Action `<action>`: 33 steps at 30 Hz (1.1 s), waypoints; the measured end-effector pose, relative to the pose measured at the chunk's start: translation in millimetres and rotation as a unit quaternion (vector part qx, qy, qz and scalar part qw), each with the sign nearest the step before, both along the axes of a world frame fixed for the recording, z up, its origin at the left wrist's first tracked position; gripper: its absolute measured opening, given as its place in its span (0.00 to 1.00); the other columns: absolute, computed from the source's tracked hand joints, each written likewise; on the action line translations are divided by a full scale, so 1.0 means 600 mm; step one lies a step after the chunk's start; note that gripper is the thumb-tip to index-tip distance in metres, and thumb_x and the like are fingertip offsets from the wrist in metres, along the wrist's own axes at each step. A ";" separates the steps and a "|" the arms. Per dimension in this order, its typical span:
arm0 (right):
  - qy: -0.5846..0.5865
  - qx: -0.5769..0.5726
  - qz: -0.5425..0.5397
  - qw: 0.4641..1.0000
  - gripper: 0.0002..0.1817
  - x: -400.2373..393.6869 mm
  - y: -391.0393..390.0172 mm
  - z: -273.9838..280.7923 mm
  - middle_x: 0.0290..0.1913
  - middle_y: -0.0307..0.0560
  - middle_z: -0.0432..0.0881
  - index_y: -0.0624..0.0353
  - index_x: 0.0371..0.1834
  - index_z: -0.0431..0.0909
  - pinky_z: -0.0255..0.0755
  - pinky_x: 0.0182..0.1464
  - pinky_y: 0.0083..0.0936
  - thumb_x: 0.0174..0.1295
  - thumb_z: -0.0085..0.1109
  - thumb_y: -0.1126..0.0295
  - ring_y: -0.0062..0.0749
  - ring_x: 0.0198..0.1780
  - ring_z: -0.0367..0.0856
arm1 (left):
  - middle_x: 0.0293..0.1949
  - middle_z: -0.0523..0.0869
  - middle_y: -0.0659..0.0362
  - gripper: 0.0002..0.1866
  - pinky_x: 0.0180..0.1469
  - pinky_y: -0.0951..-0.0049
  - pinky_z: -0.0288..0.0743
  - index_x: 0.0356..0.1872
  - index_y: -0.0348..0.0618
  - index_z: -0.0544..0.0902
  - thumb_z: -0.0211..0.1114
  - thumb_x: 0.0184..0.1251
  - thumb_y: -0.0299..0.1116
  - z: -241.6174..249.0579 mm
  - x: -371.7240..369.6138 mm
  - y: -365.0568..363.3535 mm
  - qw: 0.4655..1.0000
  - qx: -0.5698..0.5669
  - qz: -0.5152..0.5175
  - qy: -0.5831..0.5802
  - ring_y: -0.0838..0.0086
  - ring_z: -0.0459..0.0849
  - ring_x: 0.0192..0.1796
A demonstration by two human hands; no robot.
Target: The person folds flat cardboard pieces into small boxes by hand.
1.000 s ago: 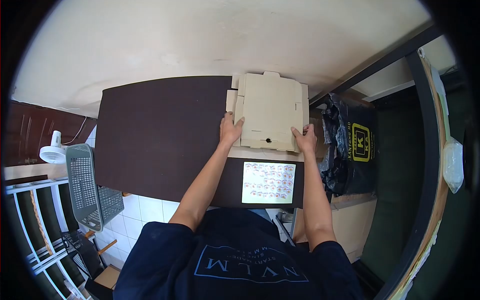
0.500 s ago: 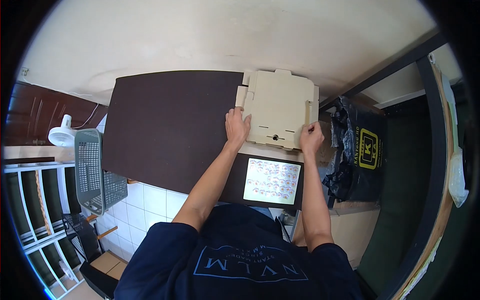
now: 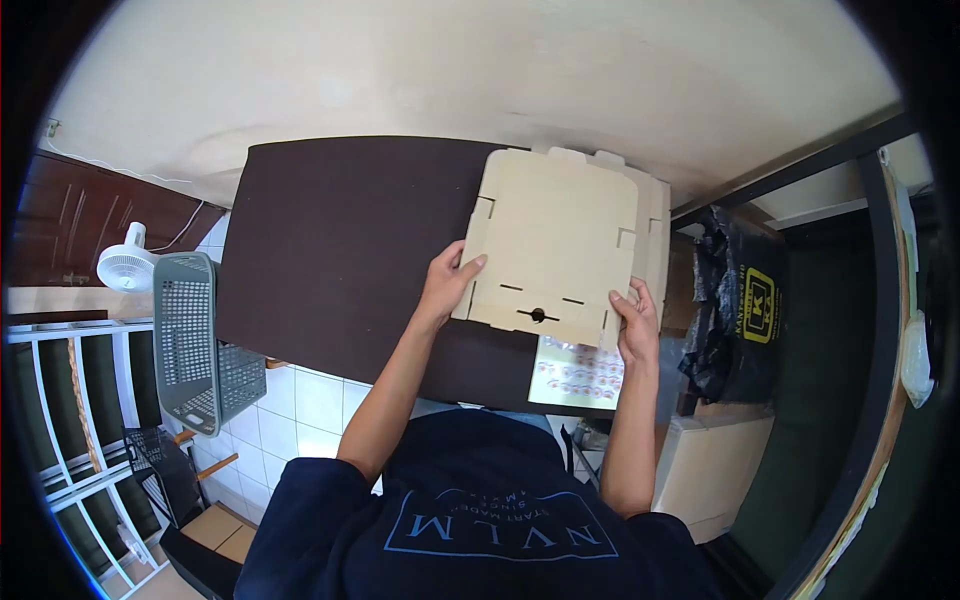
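My left hand (image 3: 445, 285) grips the left edge of a flat die-cut cardboard box blank (image 3: 550, 235), its thumb on the upper face. At the lower right edge, my right hand (image 3: 638, 322) has its thumb on the same blank, fingers partly behind it. The beige blank has cut slots and a dark hole near its front edge. More beige cardboard (image 3: 657, 215) shows beyond its right side. Nearer my body lies a pale sheet with rows of small round prints (image 3: 575, 380), partly covered by the blank and my right arm.
The dark brown table (image 3: 340, 230) extends left, with a wall behind it. A grey plastic basket (image 3: 187, 345) and a white fan (image 3: 128, 262) are at the left. A black plastic bag (image 3: 735, 305) and a cardboard box (image 3: 715, 470) stand at the right, beside a dark frame post.
The upper cardboard blank has come toward me and slightly left off the cardboard beneath, now covering part of the printed sheet. Both hands have moved nearer my body with it.
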State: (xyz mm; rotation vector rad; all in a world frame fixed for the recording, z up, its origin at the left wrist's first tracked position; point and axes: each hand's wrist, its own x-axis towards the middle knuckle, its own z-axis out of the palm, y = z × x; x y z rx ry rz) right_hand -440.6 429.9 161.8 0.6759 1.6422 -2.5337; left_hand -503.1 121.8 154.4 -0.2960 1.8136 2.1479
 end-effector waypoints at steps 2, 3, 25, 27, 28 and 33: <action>-0.011 -0.006 0.025 1.000 0.21 0.008 -0.067 -0.007 0.51 0.54 0.87 0.62 0.62 0.69 0.79 0.58 0.28 0.66 0.61 0.82 0.33 0.53 0.86 | 0.50 0.88 0.54 0.16 0.55 0.74 0.79 0.59 0.31 0.78 0.65 0.74 0.26 -0.012 0.028 -0.068 0.999 -0.014 0.015 0.039 0.75 0.86 0.51; -0.010 0.014 0.019 1.000 0.21 0.007 -0.112 -0.014 0.50 0.52 0.87 0.62 0.61 0.70 0.79 0.57 0.28 0.66 0.61 0.82 0.33 0.52 0.86 | 0.49 0.87 0.55 0.16 0.55 0.75 0.78 0.59 0.31 0.78 0.64 0.74 0.26 -0.022 0.037 -0.107 0.996 -0.028 0.034 0.080 0.76 0.85 0.51; -0.009 0.540 0.209 0.816 0.33 -0.020 -0.427 -0.131 0.48 0.55 0.79 0.54 0.61 0.67 0.78 0.53 0.46 0.54 0.76 0.69 0.50 0.51 0.83 | 0.43 0.81 0.49 0.26 0.54 0.58 0.76 0.59 0.43 0.71 0.73 0.63 0.31 -0.088 0.110 -0.416 0.895 -0.427 -0.110 0.066 0.58 0.81 0.52; -0.010 0.553 0.228 0.801 0.34 -0.018 -0.430 -0.122 0.51 0.55 0.77 0.54 0.61 0.66 0.76 0.56 0.48 0.53 0.77 0.67 0.53 0.54 0.81 | 0.46 0.80 0.48 0.27 0.59 0.56 0.73 0.59 0.44 0.72 0.74 0.62 0.33 -0.094 0.122 -0.409 0.872 -0.461 -0.126 0.103 0.55 0.78 0.58; -0.008 0.569 0.245 0.785 0.36 -0.018 -0.434 -0.117 0.53 0.55 0.76 0.54 0.62 0.66 0.75 0.58 0.49 0.52 0.77 0.65 0.57 0.58 0.79 | 0.47 0.80 0.46 0.26 0.61 0.54 0.71 0.58 0.45 0.73 0.74 0.61 0.32 -0.098 0.124 -0.405 0.876 -0.456 -0.120 0.101 0.51 0.76 0.58; -0.047 0.577 0.252 0.776 0.38 -0.022 -0.443 -0.115 0.57 0.56 0.75 0.53 0.62 0.66 0.77 0.59 0.48 0.49 0.79 0.62 0.58 0.59 0.79 | 0.50 0.80 0.44 0.26 0.61 0.53 0.71 0.57 0.45 0.74 0.75 0.60 0.30 -0.106 0.125 -0.395 0.893 -0.432 -0.088 0.092 0.46 0.76 0.57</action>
